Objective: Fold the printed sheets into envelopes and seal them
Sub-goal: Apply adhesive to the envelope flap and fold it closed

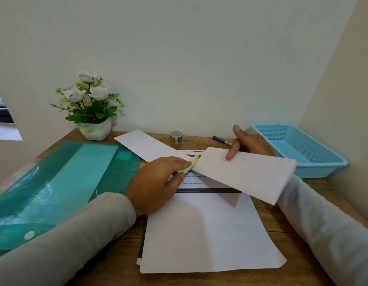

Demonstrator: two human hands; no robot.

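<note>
Two hands: left hand (156, 182) fingers pinch yellow strip (192, 164); right hand (249, 143) fingers clasp folded sheet (245, 174)

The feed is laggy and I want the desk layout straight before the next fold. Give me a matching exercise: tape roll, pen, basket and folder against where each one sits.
Things:
1. tape roll
2. pen
3. basket
4. folder

Places:
A. left side of the desk, with the left sleeve crossing over it
B. far right corner of the desk
C. back edge, just left of the right hand
D. back edge, near the middle, close to the wall

Pairs: 1-D, 2-C, 3-B, 4-A
</note>
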